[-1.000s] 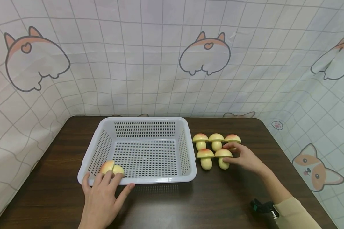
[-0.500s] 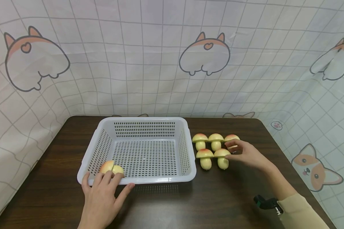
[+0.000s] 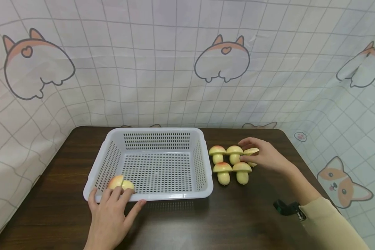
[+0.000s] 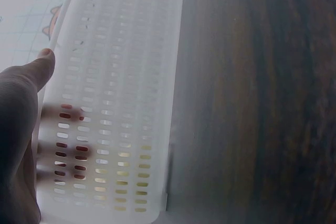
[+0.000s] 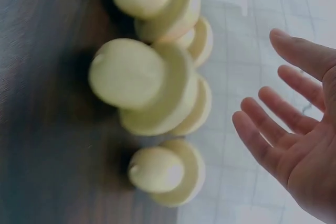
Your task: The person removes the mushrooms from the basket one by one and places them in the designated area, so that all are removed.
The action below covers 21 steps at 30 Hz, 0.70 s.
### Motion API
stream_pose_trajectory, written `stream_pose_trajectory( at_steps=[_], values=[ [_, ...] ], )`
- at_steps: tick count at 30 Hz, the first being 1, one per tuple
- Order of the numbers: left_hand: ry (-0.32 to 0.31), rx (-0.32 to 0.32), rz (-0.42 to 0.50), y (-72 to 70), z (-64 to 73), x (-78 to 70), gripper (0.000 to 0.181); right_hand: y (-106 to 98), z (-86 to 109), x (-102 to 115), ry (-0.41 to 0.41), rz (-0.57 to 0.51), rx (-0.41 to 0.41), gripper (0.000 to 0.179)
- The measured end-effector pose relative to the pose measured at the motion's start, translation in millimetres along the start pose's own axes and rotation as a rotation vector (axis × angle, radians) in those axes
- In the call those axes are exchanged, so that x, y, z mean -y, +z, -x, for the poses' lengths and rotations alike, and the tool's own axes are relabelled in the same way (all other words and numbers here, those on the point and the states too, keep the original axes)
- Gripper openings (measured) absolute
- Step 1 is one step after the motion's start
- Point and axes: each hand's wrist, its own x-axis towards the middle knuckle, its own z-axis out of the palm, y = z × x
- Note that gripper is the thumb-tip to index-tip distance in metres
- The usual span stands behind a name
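Observation:
A white perforated plastic basket (image 3: 175, 196) stands at the left. My left hand (image 3: 107, 217) holds its front rim, the fingers hooked over inside and partly visible through the slots in the left wrist view. Inside, just beyond those fingers, lies a yellow mushroom with a reddish cap (image 3: 116, 181). My right hand (image 3: 267, 155) hovers with spread, loosely bent fingers around the back-right mushroom (image 3: 251, 151), partly hiding it. The right wrist view has this hand (image 5: 307, 129) apart from the mushrooms, nothing in its grasp. Nearest neighbours are the back-middle mushroom (image 3: 234, 158) and front-right mushroom (image 3: 242, 175).
Two more mushrooms, a back-left mushroom (image 3: 217, 154) and a front-left mushroom (image 3: 223, 175), sit close beside the basket's right wall. All rest on a dark wooden table (image 3: 181, 231). Behind it hangs a white grid-patterned cloth (image 3: 156, 86). A black device (image 3: 287, 207) is on the right wrist.
My right hand has left the front-right mushroom and moved back to the back-right one, its fingers parting. The left hand and the basket have stayed in place.

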Motion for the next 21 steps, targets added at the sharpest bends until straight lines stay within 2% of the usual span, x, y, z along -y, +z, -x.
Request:
stream_pose_trajectory(
  at_steps=[4,17,21],
  values=[
    [0.001,0.0,0.001,-0.2,0.0,0.1,0.051,1,-12.7,12,-0.056,0.032,0.01,0.047],
    [-0.002,0.003,0.006,-0.3,-0.2,-0.1,0.047,8,-52.3,58,-0.198,0.018,0.085,0.044],
    [-0.006,0.007,0.006,-0.3,0.2,-0.2,0.046,14,-62.5,73,-0.217,-0.001,0.11,0.044]
  ],
)
